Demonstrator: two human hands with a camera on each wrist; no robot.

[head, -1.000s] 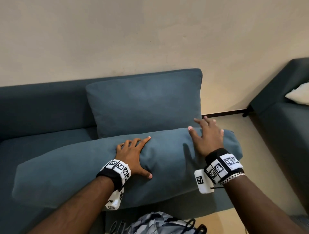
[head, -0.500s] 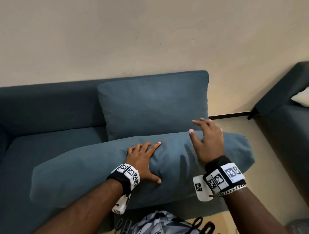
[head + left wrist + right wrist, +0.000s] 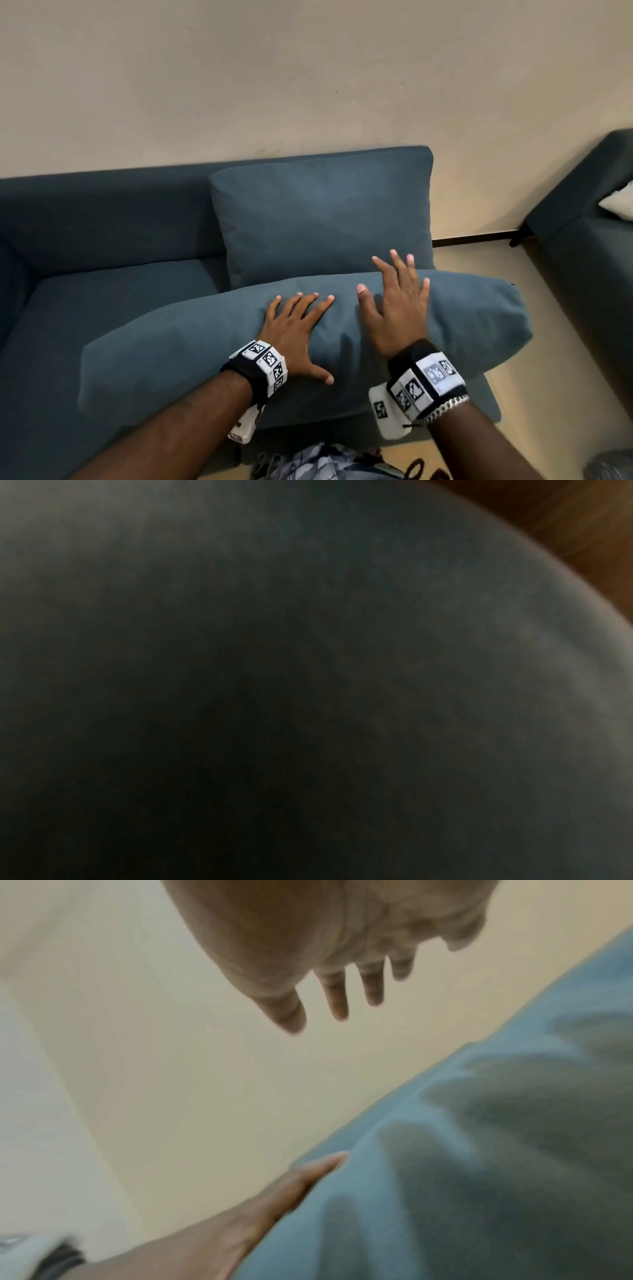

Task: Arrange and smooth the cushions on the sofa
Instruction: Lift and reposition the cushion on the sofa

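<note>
From the head view I see the long cushion point(image 3: 205, 359) lying across the sofa point(image 3: 102, 308) seat, its right end past the seat edge, over the floor point(image 3: 555, 394); a back cushion point(image 3: 322, 219) stands behind. My left hand point(image 3: 294, 332) presses flat, fingers spread. My right hand point(image 3: 397, 308) is spread too. The left wrist view shows only dark fabric. In the right wrist view, the right hand point(image 3: 342, 934) is above the cushion, not touching.

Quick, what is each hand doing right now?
Left hand: open, flat on the long blue fabric cushion.
Right hand: open, fingers spread, over the same cushion; contact cannot be told.
</note>
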